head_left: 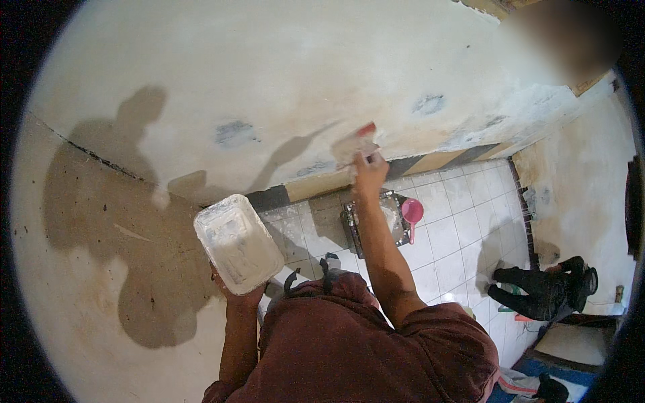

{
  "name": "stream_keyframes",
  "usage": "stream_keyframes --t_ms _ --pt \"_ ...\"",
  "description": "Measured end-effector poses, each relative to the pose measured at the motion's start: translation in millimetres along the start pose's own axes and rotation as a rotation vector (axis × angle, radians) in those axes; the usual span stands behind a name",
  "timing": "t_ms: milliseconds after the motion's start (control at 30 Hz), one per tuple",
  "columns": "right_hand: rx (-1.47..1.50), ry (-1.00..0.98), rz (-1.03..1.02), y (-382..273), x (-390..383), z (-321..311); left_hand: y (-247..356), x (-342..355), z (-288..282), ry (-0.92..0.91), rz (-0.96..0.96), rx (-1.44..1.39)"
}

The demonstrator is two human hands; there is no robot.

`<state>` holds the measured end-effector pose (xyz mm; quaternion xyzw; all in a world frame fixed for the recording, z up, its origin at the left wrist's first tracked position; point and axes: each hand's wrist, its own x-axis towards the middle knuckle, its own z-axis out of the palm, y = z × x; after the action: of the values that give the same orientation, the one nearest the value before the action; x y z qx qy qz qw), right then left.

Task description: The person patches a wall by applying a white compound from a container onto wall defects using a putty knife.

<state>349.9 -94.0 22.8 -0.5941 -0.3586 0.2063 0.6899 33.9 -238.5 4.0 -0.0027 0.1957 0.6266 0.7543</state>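
Observation:
My left hand (243, 295) grips a white rectangular tub (225, 261) from below, tilted a little, its inside and rim smeared with creamy white putty. At the lower part of the wall, my right hand (369, 173) is closed around a putty scraper (355, 144), pale with a red part and blurred by movement. The scraper is at or very near the wall (302, 80); whether it touches cannot be told. Dark grey patches mark the wall on both sides of it.
Below my right forearm, a dark tray (353, 232) with white material stands on the white tile floor (430, 252), beside a pink dipper (412, 211). Striped skirting (430, 161) runs along the wall. A person in dark clothes (547, 289) bends over at the right. A blurred area covers the upper right.

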Motion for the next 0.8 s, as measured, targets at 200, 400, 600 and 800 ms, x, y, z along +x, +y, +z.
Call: stream_keyframes --t_ms 200,400,600,800 --pt "0.264 0.147 0.350 93.7 86.8 -32.8 -2.3 6.5 -16.5 -0.092 0.331 0.854" --pt "0.218 0.154 -0.005 -6.8 143.3 41.5 -2.4 1.0 0.8 -0.146 0.023 0.059" --pt "0.622 0.142 0.020 -89.3 102.4 -8.3 -6.2 8.3 -14.3 -0.133 0.180 0.415" --pt "0.501 0.232 0.260 28.3 78.9 -42.9 -7.2 7.5 -17.4 -0.133 0.102 0.179"
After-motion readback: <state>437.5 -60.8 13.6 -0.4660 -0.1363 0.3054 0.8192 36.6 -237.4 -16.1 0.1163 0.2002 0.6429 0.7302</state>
